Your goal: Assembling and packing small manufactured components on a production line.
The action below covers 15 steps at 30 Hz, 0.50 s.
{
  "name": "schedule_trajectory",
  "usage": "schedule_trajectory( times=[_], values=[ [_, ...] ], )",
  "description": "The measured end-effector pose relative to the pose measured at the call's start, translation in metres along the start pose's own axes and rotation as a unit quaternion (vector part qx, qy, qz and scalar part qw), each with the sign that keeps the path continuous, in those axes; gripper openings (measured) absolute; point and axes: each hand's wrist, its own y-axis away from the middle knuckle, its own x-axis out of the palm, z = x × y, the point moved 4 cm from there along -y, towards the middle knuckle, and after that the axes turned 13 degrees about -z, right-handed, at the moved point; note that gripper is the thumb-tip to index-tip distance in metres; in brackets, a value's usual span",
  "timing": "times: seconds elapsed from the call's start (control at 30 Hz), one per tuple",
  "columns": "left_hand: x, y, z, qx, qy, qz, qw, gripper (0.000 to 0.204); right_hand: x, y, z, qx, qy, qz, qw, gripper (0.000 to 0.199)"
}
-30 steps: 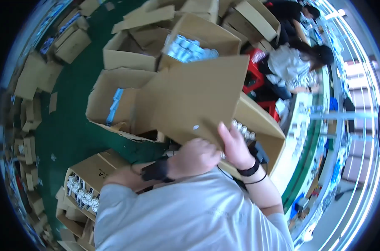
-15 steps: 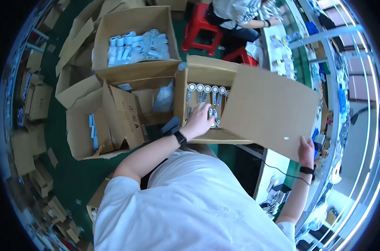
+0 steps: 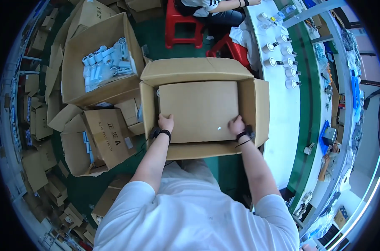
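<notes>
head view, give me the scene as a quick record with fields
cardboard sheet: within the walls of the open box
left hand: at the sheet's left edge
right hand: at its right edge, near the lower corner
upper left: another box holding pale parts
right: white worktable
beyond: red stool

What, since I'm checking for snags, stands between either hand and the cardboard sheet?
Nothing visible: the left hand and right hand are at opposite side edges of the cardboard sheet, inside the open cardboard box.
</notes>
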Motion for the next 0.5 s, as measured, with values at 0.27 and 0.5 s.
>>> schedule_trajectory(
  times=[0.27, 0.5],
  values=[
    [0.068, -0.012, 0.071, -0.059, -0.081, -0.006, 0.995, 0.070, 0.082, 0.024, 0.008, -0.169, 0.175, -0.215, 0.946, 0.079],
    [0.093, -0.022, 0.064, 0.076, -0.153, 0.024, 0.985, 0.085, 0.114, 0.013, 0.008, -0.058, 0.146, 0.155, 0.975, 0.083]
  ],
)
